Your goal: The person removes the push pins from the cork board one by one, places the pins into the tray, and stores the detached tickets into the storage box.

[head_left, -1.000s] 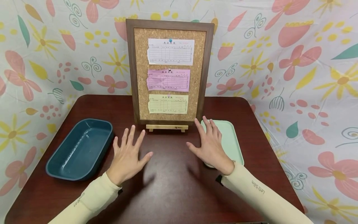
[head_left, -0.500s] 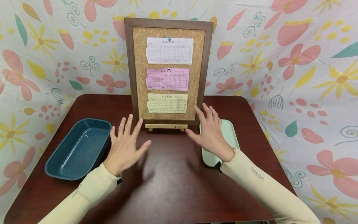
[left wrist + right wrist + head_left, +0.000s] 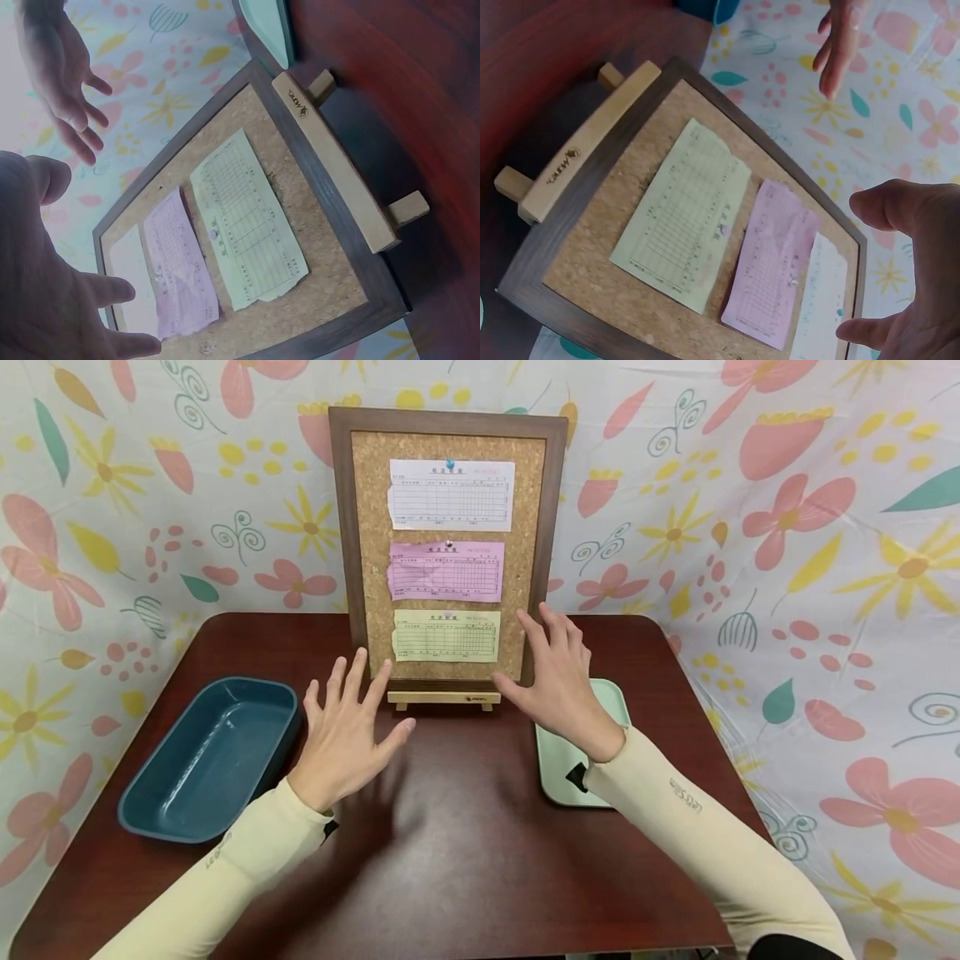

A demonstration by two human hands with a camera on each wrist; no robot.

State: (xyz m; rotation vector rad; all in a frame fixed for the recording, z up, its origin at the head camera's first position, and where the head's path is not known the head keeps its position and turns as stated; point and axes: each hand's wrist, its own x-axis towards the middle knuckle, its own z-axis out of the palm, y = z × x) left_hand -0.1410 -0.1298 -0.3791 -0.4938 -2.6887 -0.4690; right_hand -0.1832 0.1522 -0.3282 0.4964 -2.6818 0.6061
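Observation:
A framed cork board [image 3: 521, 610] leans on a small wooden easel [image 3: 444, 697]. Pinned down its middle are a white receipt slip [image 3: 452, 497], a pink slip [image 3: 447, 572] and a yellow-green slip [image 3: 446, 637]. A blue pushpin [image 3: 450, 464] tops the white one. My left hand [image 3: 341, 743], fingers spread and holding nothing, is in front of the board's lower left corner. On the other side my right hand [image 3: 558, 685] overlaps the frame's lower right edge in the head view, fingers extended and nothing in them. Both hands also show in each wrist view.
A deep blue bin [image 3: 210, 760] sits on the left of the dark red table [image 3: 465, 860]. Partly behind my right forearm lies a pale green tray [image 3: 555, 777]. Flower-printed cloth [image 3: 810, 527] surrounds the table's back and sides.
Both hands have moved forward and up toward the board, the right one farther. The slips and the board stay as they were.

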